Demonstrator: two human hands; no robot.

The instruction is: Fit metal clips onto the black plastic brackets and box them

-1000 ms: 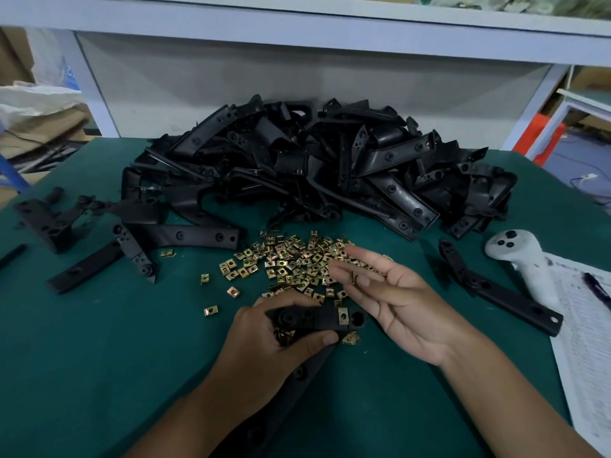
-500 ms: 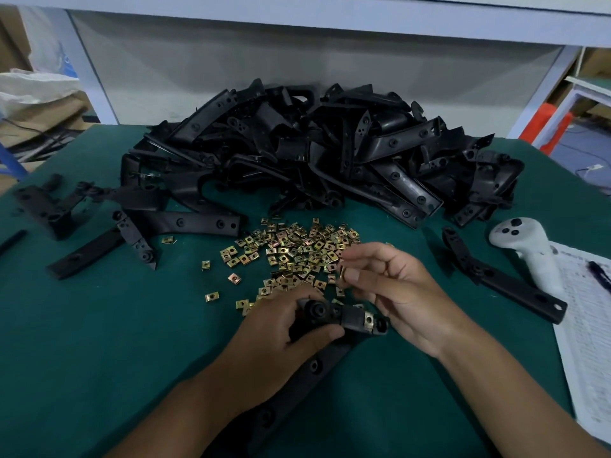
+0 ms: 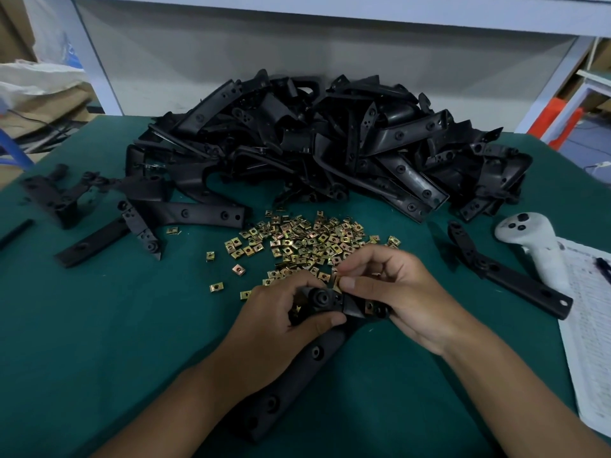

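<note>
The right hand [image 3: 393, 289], spread flat over the loose clips [image 3: 307, 239] a second ago, has now closed to a pinch on one clip [image 3: 336, 281] and brought it to the head of the bracket [image 3: 317, 332]. The left hand [image 3: 284, 322] grips that bracket against the green counter [image 3: 99, 325]. One clip already sits on it; seating the second looks imminent.

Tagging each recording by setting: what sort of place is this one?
Probably a small factory or workshop assembly bench. A big heap of identical black plastic brackets lies on a green-covered table, with loose metal clips scattered in front, and a printed sheet at the right edge.
</note>
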